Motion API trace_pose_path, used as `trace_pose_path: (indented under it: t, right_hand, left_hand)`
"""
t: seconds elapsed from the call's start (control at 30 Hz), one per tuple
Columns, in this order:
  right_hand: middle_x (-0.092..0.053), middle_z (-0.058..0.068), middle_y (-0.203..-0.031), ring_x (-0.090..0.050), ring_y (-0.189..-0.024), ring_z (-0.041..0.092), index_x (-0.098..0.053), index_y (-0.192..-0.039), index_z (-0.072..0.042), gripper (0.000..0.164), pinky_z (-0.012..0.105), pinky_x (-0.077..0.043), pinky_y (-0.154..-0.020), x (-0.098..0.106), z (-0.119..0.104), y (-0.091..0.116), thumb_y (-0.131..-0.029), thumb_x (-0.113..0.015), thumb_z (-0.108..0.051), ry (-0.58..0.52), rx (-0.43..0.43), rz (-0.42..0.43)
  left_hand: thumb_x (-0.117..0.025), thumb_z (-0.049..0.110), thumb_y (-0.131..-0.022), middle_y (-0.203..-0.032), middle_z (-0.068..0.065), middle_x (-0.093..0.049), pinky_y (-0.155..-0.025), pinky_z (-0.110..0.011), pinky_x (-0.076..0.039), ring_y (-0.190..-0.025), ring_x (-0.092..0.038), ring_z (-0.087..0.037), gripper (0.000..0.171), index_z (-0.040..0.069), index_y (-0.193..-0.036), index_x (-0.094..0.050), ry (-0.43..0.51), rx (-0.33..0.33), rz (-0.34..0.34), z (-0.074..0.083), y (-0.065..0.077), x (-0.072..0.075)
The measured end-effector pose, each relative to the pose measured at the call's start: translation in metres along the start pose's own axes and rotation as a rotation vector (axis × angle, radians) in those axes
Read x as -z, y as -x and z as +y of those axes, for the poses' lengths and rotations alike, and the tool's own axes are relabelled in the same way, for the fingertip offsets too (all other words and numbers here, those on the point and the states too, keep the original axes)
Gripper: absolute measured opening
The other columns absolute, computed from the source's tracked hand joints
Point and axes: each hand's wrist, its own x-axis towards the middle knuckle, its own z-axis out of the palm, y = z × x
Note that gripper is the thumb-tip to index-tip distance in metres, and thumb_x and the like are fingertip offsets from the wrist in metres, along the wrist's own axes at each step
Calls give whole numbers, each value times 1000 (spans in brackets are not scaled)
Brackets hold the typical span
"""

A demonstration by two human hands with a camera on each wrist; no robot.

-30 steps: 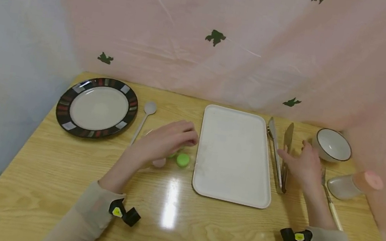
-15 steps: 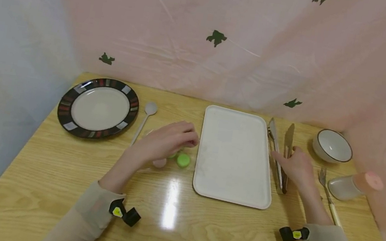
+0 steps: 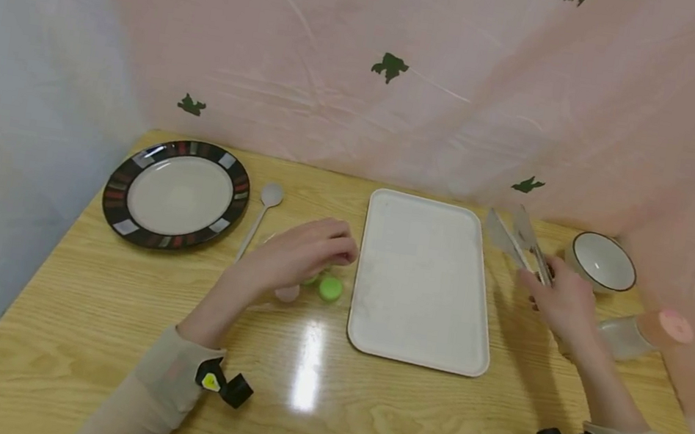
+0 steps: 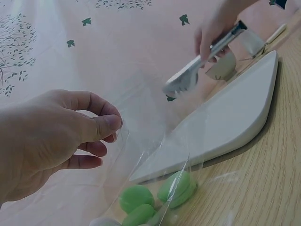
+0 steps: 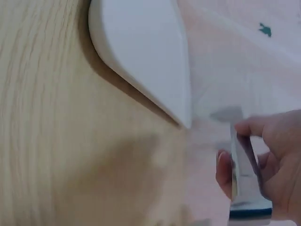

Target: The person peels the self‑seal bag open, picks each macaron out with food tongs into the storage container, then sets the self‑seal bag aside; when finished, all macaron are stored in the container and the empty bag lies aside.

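My left hand (image 3: 309, 252) pinches the top of a clear plastic bag (image 4: 162, 141) between thumb and index finger, left of the white tray. Inside the bag lie several round green macarons (image 4: 136, 198); one pale pinkish piece (image 3: 286, 292) shows beside them in the head view. At the right, my right hand (image 3: 566, 296) grips a pair of metal tongs (image 3: 506, 237) around the arms, thumb on one side and fingers on the other. The tongs' two flat ends are spread apart, raised over the table and pointing toward the back wall.
The white tray (image 3: 425, 280) lies between the hands. A dark-rimmed plate (image 3: 117, 196) and a spoon (image 3: 271, 195) are at the left. On the right stand a white bowl (image 3: 601, 260) and a pink-lidded jar (image 3: 627, 338), partly behind my right forearm.
My right hand moved left from near the bowl to the tongs, took hold of them and lifted them off the table, drawing back rightward. The left hand stayed put.
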Motion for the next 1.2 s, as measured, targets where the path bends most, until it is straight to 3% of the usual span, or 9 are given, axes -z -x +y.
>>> trace_pose_path:
  t: [0.1,0.27,0.53,0.7,0.97,1.2]
  right_hand:
    - [-64,15,-84,-59,-59,12,-45,-135,-5,61,28,-46,-48,14,-8,10,-94,-49,-49,28,90,-14]
    - [-62,7,-76,-54,-58,11,-45,-138,-15,55,27,-43,-47,37,-35,26,-94,-51,-47,89,175,-133]
    - [-57,-2,-67,-54,-58,11,-54,-115,-37,29,27,-40,-44,49,-90,40,-91,-50,-54,129,262,-344]
    - [-57,-3,-64,-53,-55,10,-57,-115,-33,31,26,-42,-46,42,-113,38,-91,-53,-51,85,304,-445]
    - [-58,-6,-70,-56,-54,9,-61,-105,-29,21,25,-46,-49,30,-132,31,-93,-54,-44,127,384,-518]
    - [-62,-5,-73,-60,-55,12,-62,-100,-26,14,29,-52,-52,23,-140,23,-95,-54,-36,118,350,-633]
  left_hand:
    - [-50,20,-98,-90,8,-50,-76,-21,-42,-83,-45,-7,10,22,-98,-60,-7,-5,-1,0,0,0]
    - [-52,17,-97,-91,8,-51,-76,-22,-43,-83,-46,-8,10,21,-98,-61,-23,-9,13,-2,1,1]
    - [-54,16,-96,-92,7,-53,-78,-21,-45,-84,-48,-7,9,20,-97,-62,-10,-16,27,-5,4,1]
    - [-55,15,-95,-92,8,-54,-78,-20,-46,-84,-49,-6,9,20,-98,-63,-8,-3,28,-5,5,1]
    - [-55,17,-95,-92,6,-55,-79,-21,-46,-84,-50,-7,9,19,-99,-64,3,-15,34,-3,2,1]
    - [-54,17,-96,-94,7,-55,-80,-20,-46,-85,-50,-6,11,20,-101,-63,14,-10,8,-1,0,0]
